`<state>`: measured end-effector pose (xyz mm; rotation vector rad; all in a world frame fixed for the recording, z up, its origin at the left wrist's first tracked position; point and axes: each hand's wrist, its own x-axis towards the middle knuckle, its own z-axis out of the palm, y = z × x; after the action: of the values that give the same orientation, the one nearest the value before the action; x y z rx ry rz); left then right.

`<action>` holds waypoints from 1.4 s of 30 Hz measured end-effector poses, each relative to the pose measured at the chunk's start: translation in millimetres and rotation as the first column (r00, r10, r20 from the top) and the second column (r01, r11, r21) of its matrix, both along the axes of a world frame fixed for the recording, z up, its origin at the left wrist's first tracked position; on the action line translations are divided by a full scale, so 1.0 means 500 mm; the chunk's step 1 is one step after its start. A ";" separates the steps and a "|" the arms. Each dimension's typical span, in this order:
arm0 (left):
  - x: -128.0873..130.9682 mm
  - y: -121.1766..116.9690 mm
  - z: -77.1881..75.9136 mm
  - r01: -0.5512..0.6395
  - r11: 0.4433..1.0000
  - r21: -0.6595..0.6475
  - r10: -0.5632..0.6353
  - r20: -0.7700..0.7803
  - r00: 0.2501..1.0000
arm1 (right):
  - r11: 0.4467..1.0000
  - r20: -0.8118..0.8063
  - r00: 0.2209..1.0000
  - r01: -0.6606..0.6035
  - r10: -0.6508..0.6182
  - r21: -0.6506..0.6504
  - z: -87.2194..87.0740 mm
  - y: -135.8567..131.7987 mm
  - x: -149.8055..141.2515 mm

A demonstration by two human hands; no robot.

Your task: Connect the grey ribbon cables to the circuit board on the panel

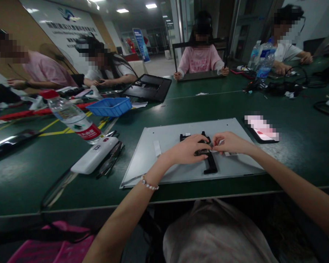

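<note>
A flat light-grey panel (170, 175) lies near the table's front edge, with a black plastic bracket-like part (210, 164) on it. My left hand (190, 149) lies over that part, its curved fingers and thumb gripping it and hiding its middle. Beside it on the right, my right hand (226, 142) has thumb and fingertips pinched together at the part's edge. Something small and pale shows at those fingertips, too small to name. A white label-like piece (231, 153) lies under the right hand, and a white strip (157, 148) is left of the left hand.
To the left stand a water bottle (74, 117), a white power bank (94, 155), glasses (110, 160) and a blue tray (109, 107). A phone (261, 129) lies right of the panel. Across the table, a person holds a black frame (200, 76); other people sit around.
</note>
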<state>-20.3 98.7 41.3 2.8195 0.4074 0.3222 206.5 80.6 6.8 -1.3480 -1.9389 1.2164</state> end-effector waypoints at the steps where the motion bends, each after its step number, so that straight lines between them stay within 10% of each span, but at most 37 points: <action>1: 0.001 0.000 0.000 0.001 1.000 0.003 -0.001 0.002 1.000 | 0.998 0.042 0.999 -0.010 0.008 0.062 0.001 0.000 0.000; 8: 0.002 -0.003 0.000 0.004 1.000 0.008 -0.004 -0.002 1.000 | 0.961 0.252 0.968 -0.082 0.013 0.264 0.013 -0.002 0.003; 17: -0.046 0.019 0.064 -0.171 0.985 0.025 0.170 0.037 0.985 | 0.980 0.025 1.000 0.008 -0.013 0.200 0.007 0.011 0.015; 22: -0.144 -0.006 0.088 -0.544 0.812 0.212 0.565 -0.052 0.823 | 0.960 -0.063 0.994 0.105 -0.092 0.260 0.020 -0.001 0.006; 27: -0.223 -0.089 0.032 -0.741 0.635 0.218 0.766 -0.059 0.640 | 0.933 -0.180 0.971 0.208 -0.160 0.293 0.027 -0.013 -0.007; 32: -0.230 -0.120 -0.004 -0.811 0.551 0.199 0.833 -0.081 0.547 | 0.908 -0.172 0.968 0.231 -0.180 0.349 0.026 -0.012 -0.005; 42: -0.145 -0.166 0.036 -0.739 0.462 0.491 0.854 -0.022 0.520 | 0.844 -0.041 0.980 0.188 -0.194 0.501 0.028 -0.010 -0.004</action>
<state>-93.1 15.7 59.5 2.8222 2.0176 0.2076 204.3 75.8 20.6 -1.2230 -1.8944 0.5459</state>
